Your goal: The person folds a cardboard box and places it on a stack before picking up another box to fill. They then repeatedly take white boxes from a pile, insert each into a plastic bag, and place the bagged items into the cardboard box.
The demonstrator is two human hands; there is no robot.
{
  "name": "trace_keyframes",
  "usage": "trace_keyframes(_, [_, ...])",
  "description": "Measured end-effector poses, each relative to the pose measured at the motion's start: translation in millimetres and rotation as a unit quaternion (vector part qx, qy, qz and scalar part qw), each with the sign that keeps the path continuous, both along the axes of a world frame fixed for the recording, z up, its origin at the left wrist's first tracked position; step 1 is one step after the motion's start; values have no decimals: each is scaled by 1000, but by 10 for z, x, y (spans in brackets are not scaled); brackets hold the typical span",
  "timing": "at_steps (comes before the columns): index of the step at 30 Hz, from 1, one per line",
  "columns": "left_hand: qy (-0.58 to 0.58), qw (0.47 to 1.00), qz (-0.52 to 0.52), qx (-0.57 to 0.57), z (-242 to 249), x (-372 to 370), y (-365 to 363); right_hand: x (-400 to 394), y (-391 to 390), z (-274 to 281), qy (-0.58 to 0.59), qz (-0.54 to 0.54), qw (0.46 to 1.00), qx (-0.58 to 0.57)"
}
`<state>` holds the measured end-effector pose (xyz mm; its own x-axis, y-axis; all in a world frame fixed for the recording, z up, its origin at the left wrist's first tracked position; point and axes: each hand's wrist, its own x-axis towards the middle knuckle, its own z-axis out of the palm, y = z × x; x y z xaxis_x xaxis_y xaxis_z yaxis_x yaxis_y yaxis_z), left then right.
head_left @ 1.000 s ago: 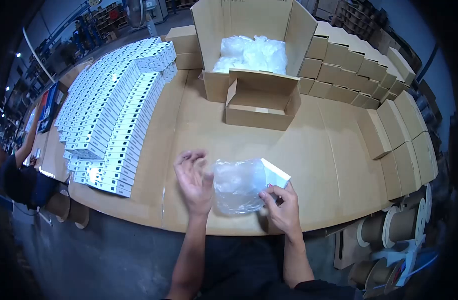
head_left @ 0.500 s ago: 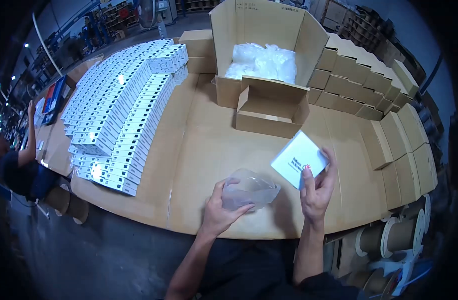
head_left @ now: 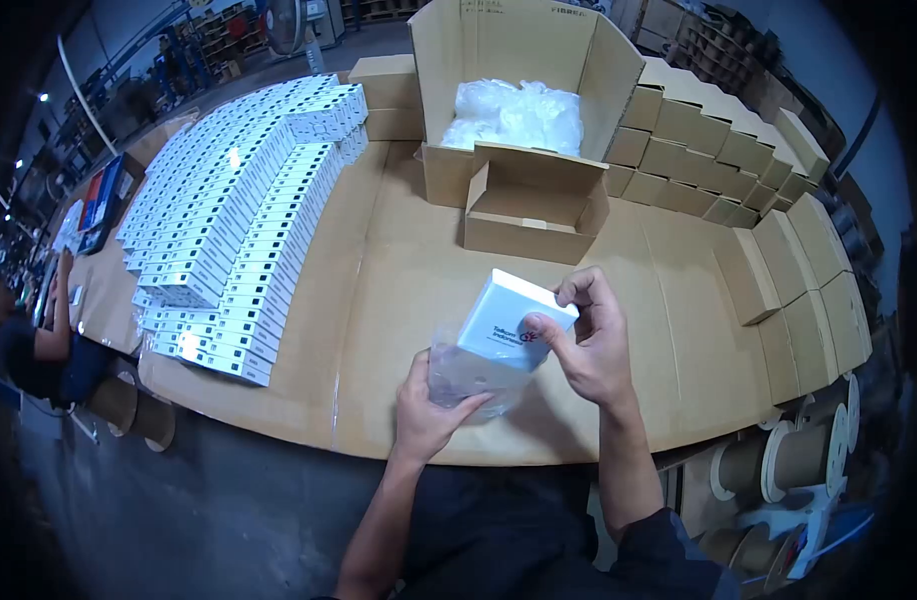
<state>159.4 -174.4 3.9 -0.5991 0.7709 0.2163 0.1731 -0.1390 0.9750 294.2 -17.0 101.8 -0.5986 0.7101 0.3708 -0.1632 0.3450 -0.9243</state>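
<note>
My left hand (head_left: pixel 428 408) grips a clear plastic bag (head_left: pixel 466 376) by its side, over the front of the table. In my right hand (head_left: pixel 591 338) is a flat white box (head_left: pixel 507 318) with printed lettering and a small red mark on its face. Thumb and fingers pinch the box at its right end. The box is tilted, and its lower left end sits at the bag's mouth, partly inside the bag. Behind both hands stands an open brown carton (head_left: pixel 535 240).
Stacked white boxes (head_left: pixel 241 220) fill the table's left side. A large carton (head_left: pixel 619 95) holding plastic bags (head_left: pixel 519 115) stands at the back. Brown cartons (head_left: pixel 679 165) line the back right, and more (head_left: pixel 814 310) the right edge. Another person (head_left: pixel 44 330) is at far left.
My right hand has brought the white box left and down to the bag, and its lower end has entered the mouth. The other person's raised arm has come down.
</note>
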Motion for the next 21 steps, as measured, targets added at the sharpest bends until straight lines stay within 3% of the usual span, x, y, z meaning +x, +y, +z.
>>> trace_keyframes(6, [-34,998,-44,-8,2,48,-4,-12,132,40,-91,46,987,126])
trace_keyframes(9, [-116,989,-88,32,-79,51,-14,-94,133,12,-142,38,980,134])
trace_keyframes(10, [-194,968,-132,86,-123,65,-28,-131,139,-36,-155,34,980,123])
trace_keyframes(12, [-277,951,-107,88,-245,73,-27,-149,161,-119,-199,49,974,98])
trace_keyframes(14, [-294,950,-71,78,-492,68,0,-158,133,-211,-149,72,986,15])
trace_keyframes(17, [-372,921,-37,110,-293,160,52,-24,65,-511,-44,65,991,-109])
trace_keyframes(21, [-324,938,1,120,-339,156,118,187,-227,-824,42,52,956,-287])
